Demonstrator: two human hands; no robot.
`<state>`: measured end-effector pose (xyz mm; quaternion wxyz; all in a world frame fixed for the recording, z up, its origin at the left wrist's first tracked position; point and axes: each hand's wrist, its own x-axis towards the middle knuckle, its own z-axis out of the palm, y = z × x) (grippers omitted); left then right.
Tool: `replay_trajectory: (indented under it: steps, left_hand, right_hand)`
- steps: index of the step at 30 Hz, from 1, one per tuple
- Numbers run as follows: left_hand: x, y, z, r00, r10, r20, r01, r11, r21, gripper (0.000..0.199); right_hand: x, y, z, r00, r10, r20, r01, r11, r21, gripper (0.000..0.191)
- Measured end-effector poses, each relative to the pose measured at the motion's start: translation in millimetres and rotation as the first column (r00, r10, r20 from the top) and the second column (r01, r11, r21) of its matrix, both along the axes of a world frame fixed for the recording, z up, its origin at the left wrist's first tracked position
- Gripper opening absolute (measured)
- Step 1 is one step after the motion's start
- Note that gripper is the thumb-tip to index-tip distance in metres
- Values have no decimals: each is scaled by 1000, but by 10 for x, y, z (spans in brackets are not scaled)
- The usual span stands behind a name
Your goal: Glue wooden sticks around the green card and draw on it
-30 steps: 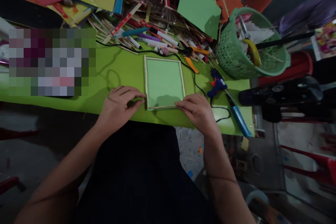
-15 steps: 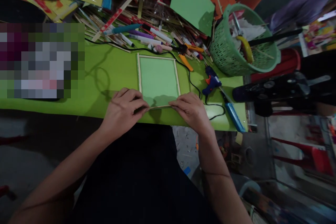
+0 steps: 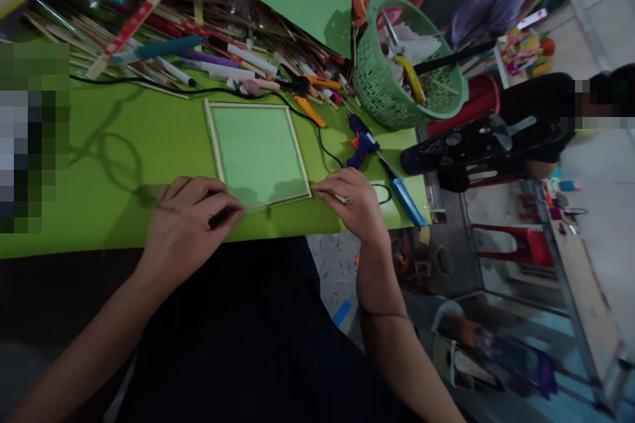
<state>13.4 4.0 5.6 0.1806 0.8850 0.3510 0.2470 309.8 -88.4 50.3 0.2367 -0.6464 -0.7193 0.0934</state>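
Note:
A light green sheet (image 3: pixel 262 152) edged on its sides by thin pale wooden sticks lies on the bright green table (image 3: pixel 119 211). My left hand (image 3: pixel 193 221) is at the sheet's near left corner, fingertips pinched on the end of the near stick (image 3: pixel 280 201). Just off the near right corner is my right hand (image 3: pixel 350 201), its thumb and fingers drawn together; whether anything tiny is between them cannot be made out. A blue glue gun (image 3: pixel 362 142) lies beyond my right hand, with a blue cutter (image 3: pixel 409 203) to its right.
Markers, sticks and orange-handled pliers (image 3: pixel 310 111) are heaped along the back. A green basket (image 3: pixel 387 96) holding scissors and scraps stands at the back right. A black cord (image 3: pixel 149 82) crosses the table. Another person in dark clothes (image 3: pixel 530 106) is at the right.
The view has swung to the right. My right hand has come away from the near stick and now sits just beside the corner. My left hand remains at the left corner.

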Motion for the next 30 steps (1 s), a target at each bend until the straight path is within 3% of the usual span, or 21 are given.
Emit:
replay_trajectory:
  steps: [11,18,25,30]
  left_hand:
    - [5,-7,24,1000,3,14,-2,997,-79,15]
    - [-115,86,112,992,-6,125,27,986,-167,20]
    - [-152,157,107,991,-77,113,90,989,-116,22]
    - [-156,182,93,995,-78,59,87,983,-161,25]
  right_hand:
    - [-107,43,-108,997,80,19,-80,996,-35,14]
    - [-123,37,-126,995,84,46,-83,996,-13,14]
    - [-144,43,-132,987,112,116,-108,993,-41,10]
    - [-154,42,-116,982,129,136,-123,991,-57,10]
